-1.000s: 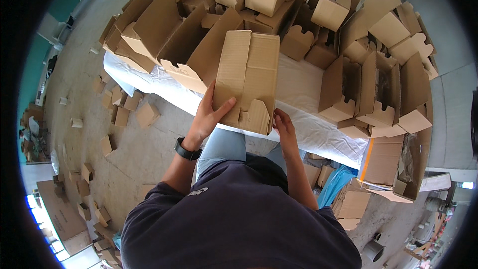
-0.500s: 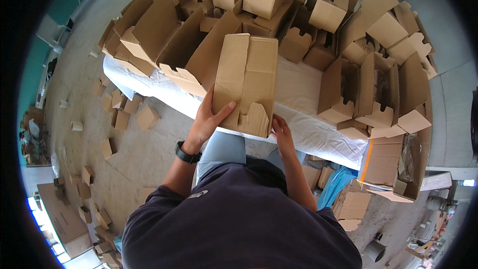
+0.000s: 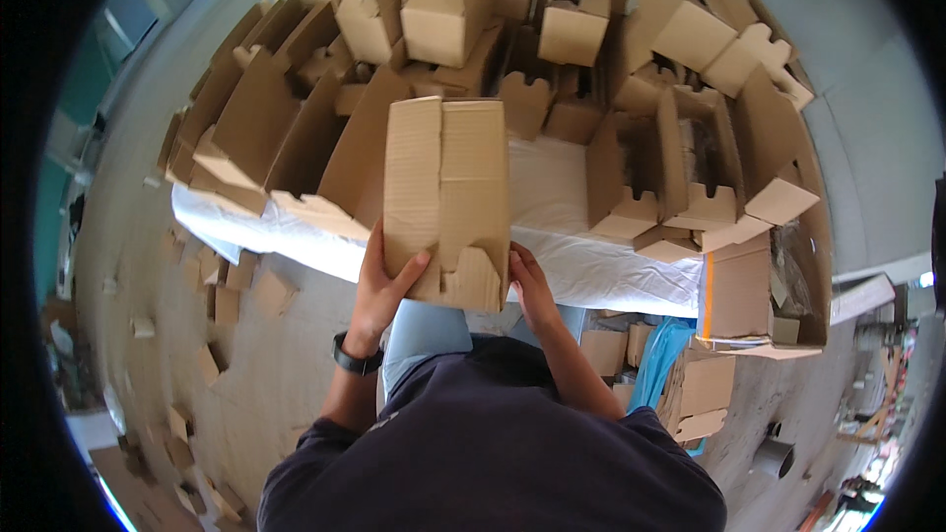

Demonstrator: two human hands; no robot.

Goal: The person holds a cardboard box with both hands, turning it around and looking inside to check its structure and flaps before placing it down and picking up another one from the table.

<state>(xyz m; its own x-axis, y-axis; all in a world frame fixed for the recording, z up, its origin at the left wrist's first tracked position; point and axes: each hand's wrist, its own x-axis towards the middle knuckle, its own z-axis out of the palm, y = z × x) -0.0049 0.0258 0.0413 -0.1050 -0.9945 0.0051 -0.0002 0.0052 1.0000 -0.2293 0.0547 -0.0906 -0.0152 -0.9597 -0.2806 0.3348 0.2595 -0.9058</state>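
Box [image 3: 445,199] has tilted slightly; two hands [image 3: 386,283] grip one.

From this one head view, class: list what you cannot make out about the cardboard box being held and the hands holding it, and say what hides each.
- Far side and inside of the cardboard box: hidden by its own near panels.
- Right hand fingertips: tucked behind the box's lower edge.
- Left hand palm: pressed against the box.
- White-covered table top: mostly buried under piled boxes.
- Floor scraps: too small and bent by the lens to identify.
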